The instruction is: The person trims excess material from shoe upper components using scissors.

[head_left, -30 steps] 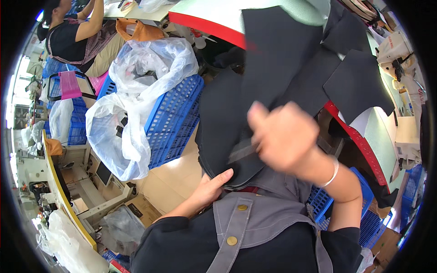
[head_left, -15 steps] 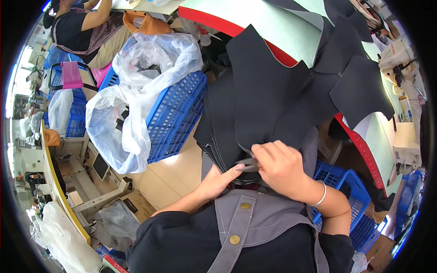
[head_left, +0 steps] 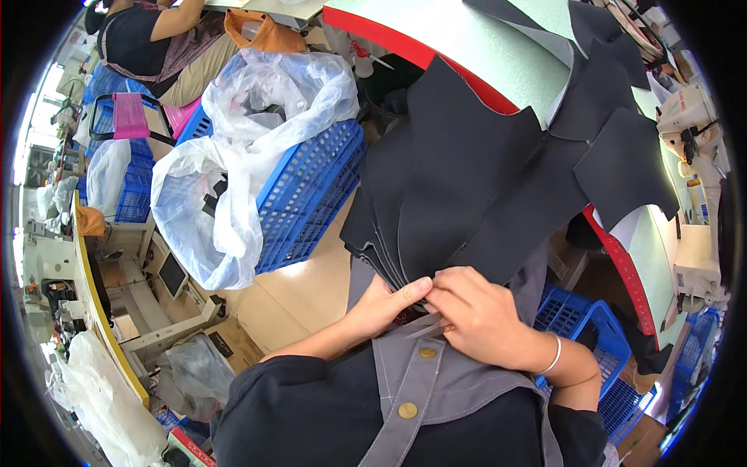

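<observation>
Several black fabric panels (head_left: 459, 171), joined along seams, hang in a layered stack from the table down to my lap. My left hand (head_left: 380, 308) is closed on the stack's lower edges, its thumb on top. Close beside it my right hand (head_left: 486, 321) is closed around grey metal thread snips (head_left: 424, 325), whose blades stick out to the left below the fabric. Its bent fingertips meet the panel edge by my left thumb; whether they pinch the cloth is hidden.
The table (head_left: 389, 33) has a red edge and pale green top. A sewing machine (head_left: 689, 117) stands far right. Blue crates (head_left: 311, 198) sit left, with white plastic bags (head_left: 206, 261) over one, and another crate (head_left: 580, 311) right. A person (head_left: 144, 47) sits far left.
My right hand has moved down slightly, and the snips have dropped from the panel edge to below it. The stack's layers have fanned out a little near my left hand.
</observation>
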### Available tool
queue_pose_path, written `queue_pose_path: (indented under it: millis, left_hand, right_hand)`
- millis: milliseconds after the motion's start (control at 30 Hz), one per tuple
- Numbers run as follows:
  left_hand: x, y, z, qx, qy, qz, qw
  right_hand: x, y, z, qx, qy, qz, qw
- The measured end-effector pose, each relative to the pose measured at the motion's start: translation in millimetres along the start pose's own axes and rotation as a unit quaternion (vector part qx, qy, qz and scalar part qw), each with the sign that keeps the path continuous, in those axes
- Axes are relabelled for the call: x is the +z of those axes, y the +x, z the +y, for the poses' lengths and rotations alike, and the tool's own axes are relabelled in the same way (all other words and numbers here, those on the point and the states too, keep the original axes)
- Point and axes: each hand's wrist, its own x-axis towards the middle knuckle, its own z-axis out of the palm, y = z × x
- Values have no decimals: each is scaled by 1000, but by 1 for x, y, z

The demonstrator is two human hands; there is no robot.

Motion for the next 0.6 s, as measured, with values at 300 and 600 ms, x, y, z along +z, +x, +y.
queue_pose_path:
  millis: [300, 600]
  left_hand:
    - [-4, 10, -9, -96, -118, 79, 985]
    - [1, 9, -1, -46, -96, 101, 989]
  right_hand:
    - [-15, 19, 20, -30, 132, -173, 976]
    - [-120, 14, 102, 153, -281, 163, 933]
